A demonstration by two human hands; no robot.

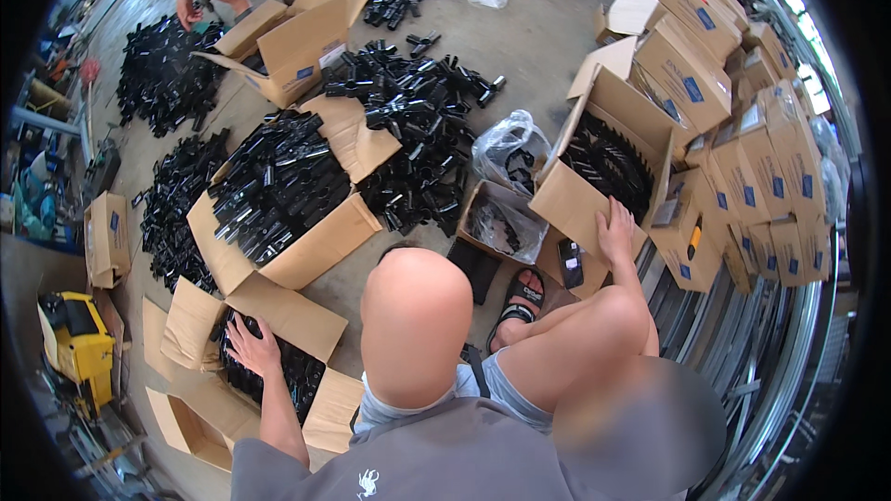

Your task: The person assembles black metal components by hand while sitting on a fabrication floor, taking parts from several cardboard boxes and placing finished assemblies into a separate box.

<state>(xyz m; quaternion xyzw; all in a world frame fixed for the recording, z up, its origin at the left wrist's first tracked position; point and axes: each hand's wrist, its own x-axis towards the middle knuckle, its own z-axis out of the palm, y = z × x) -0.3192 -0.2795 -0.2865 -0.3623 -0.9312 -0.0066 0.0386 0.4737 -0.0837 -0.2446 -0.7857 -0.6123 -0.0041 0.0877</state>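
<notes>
Currently, the left hand (pixel 252 351) lies at eight o'clock, its fingers spread loosely over the black pieces (pixel 302 376) inside an open low box (pixel 286 314). Those pieces fill the box between its folded-out flaps. At three o'clock the right hand (pixel 614 239) touches the near edge of a tall box (pixel 574 199); whether its fingers grip the cardboard, I cannot tell. Curved black parts (pixel 594 153) stand in rows inside that box. Just below, between three and four o'clock, lies a phone (pixel 570 263). At nine o'clock a wide box (pixel 320 239) holds black tubes (pixel 278 190) packed side by side. A loose heap (pixel 408 97) spreads on the floor toward twelve o'clock. At ten o'clock a co-worker's hand (pixel 188 11) hangs above another pile (pixel 167 74).
</notes>
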